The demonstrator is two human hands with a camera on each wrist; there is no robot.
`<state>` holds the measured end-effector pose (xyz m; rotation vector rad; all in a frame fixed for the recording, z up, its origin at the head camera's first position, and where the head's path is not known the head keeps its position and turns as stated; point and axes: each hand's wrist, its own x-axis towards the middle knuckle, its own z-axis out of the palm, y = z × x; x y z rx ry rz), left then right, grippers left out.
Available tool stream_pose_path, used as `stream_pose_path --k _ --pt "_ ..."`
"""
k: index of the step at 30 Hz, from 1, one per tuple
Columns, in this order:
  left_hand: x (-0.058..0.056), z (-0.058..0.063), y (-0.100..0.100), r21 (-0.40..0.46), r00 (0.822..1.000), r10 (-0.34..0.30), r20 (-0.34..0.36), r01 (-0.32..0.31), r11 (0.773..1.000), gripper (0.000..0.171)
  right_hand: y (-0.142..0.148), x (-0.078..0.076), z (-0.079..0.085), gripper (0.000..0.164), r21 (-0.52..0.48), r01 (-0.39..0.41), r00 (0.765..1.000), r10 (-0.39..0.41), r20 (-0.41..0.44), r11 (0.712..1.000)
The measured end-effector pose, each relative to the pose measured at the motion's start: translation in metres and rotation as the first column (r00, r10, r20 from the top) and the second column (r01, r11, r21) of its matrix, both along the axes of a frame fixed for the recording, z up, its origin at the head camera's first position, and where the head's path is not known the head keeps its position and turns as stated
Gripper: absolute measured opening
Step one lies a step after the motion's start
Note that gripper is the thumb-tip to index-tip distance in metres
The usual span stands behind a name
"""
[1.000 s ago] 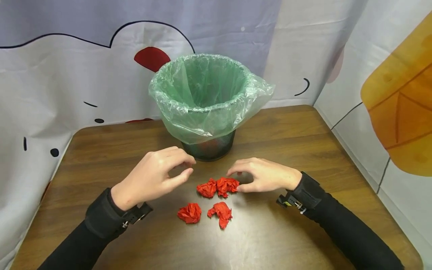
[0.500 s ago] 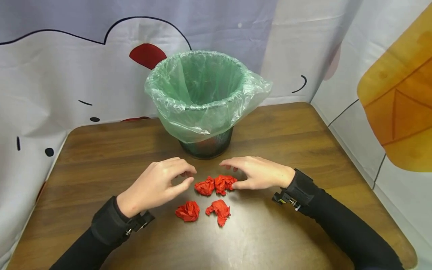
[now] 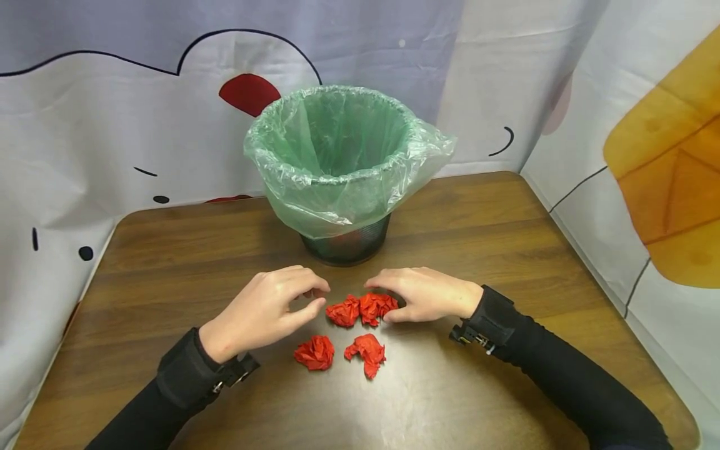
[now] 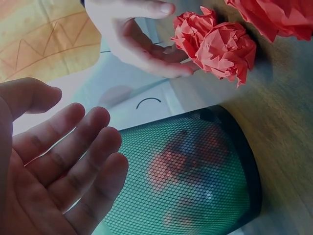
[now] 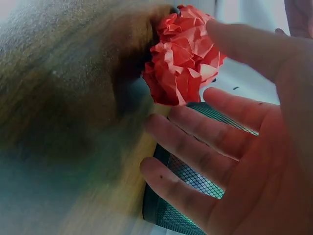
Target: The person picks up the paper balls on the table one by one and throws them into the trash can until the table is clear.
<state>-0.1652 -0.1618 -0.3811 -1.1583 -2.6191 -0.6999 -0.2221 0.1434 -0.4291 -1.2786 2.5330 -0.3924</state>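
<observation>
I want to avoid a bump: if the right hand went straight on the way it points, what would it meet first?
Probably the crumpled red paper nearest the right hand, on the right of the back pair. Depth is hard to judge, so whether they touch now is unclear.

Four scrunched red paper wads (image 3: pixel 315 354) on the counter (image 3: pixel 467 400)
From here, the back left wad (image 3: pixel 342 311) and back right wad (image 3: pixel 374 309) seem to touch; the rounded front left wad (image 3: pixel 314 353) lies apart from the looser, bent front right wad (image 3: pixel 369 354).
</observation>
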Motion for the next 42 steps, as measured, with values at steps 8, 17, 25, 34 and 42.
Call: stream_pose_path --k 8,17,25,34,42 --pt "-0.001 -0.001 0.0 -0.004 1.0 0.003 -0.005 -0.003 1.0 0.01 -0.004 0.001 -0.004 0.051 0.013 -0.011 1.0 0.011 -0.023 1.0" --pt "0.001 -0.005 0.0 0.0 1.0 0.01 0.003 -0.01 1.0 0.01 -0.004 0.0 -0.009 0.045 0.013 -0.004 1.0 0.004 0.003 1.0" --pt "0.001 -0.006 -0.001 0.009 1.0 0.008 0.011 -0.009 1.0 0.01 -0.003 -0.001 -0.01 0.039 -0.008 0.017 1.0 -0.017 0.008 1.0" --pt "0.001 -0.006 -0.001 0.012 1.0 0.016 0.02 -0.016 1.0 0.01 0.0 -0.003 -0.01 0.037 -0.018 0.033 0.999 -0.033 -0.008 0.999" --pt "0.002 -0.009 -0.003 0.018 1.0 0.018 0.016 -0.018 1.0 0.009 0.004 -0.001 -0.002 0.036 -0.047 0.037 0.999 -0.038 -0.014 0.998"
